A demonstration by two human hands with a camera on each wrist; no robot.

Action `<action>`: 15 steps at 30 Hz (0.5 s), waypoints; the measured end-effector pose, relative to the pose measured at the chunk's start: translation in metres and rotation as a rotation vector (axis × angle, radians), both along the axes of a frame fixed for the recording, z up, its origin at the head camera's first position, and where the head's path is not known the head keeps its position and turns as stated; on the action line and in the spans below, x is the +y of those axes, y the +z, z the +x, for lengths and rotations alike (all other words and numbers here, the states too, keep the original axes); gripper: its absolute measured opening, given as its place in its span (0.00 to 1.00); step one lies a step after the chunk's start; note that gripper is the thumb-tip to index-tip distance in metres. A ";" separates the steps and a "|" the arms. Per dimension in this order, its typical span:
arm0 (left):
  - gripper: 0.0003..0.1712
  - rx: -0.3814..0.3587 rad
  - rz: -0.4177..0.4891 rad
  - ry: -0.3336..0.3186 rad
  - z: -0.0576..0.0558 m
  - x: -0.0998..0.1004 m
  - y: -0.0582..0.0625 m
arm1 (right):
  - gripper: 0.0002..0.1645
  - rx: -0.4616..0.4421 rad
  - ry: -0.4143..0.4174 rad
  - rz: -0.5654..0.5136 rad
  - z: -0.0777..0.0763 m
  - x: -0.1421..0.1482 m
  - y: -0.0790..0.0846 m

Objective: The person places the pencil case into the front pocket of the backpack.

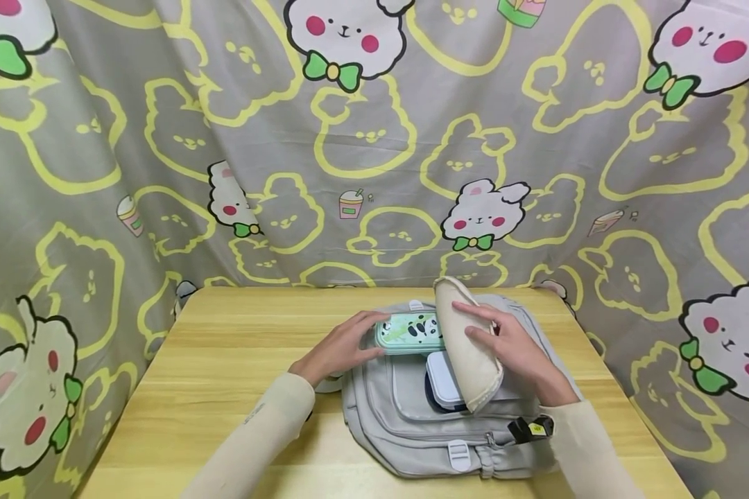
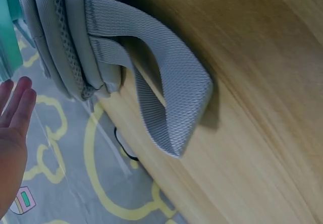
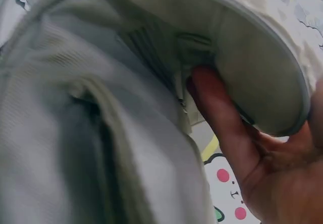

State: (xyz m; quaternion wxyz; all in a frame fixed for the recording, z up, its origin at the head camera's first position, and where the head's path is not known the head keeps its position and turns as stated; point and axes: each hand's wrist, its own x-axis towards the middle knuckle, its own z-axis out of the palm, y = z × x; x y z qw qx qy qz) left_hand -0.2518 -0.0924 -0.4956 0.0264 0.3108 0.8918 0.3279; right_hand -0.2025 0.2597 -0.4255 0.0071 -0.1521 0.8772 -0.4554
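Note:
A grey backpack [image 1: 381, 395] lies on the table with its cream flap [image 1: 468, 346] raised. My right hand [image 1: 518, 346] grips that flap; in the right wrist view its fingers [image 3: 217, 108] reach along the flap's inner side. At the left, my left hand [image 1: 346, 343] holds the left end of a mint-green pencil case [image 1: 406, 331] with pandas on its lid. The case's right end is hidden behind the flap. Just below it, a pale blue-white box [image 1: 444, 378] sits on the bag, partly covered by the flap.
The wooden table [image 1: 243, 333] extends left of the bag. A grey webbing loop [image 2: 186, 82] sticks out from the bag's side over the tabletop. A black buckle [image 1: 529, 430] lies near my right sleeve. Patterned curtain [image 1: 374, 152] hangs behind and on both sides.

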 end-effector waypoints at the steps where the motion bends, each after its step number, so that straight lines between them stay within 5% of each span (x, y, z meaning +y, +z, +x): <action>1: 0.42 -0.001 0.003 0.007 0.000 -0.001 -0.001 | 0.30 -0.001 0.017 0.004 -0.001 0.000 0.001; 8: 0.43 -0.024 0.009 0.045 0.000 -0.005 -0.005 | 0.33 -0.040 0.105 0.009 -0.009 0.000 0.004; 15: 0.41 -0.036 0.012 0.087 -0.001 -0.008 -0.009 | 0.32 -0.093 0.067 -0.029 -0.012 -0.004 0.001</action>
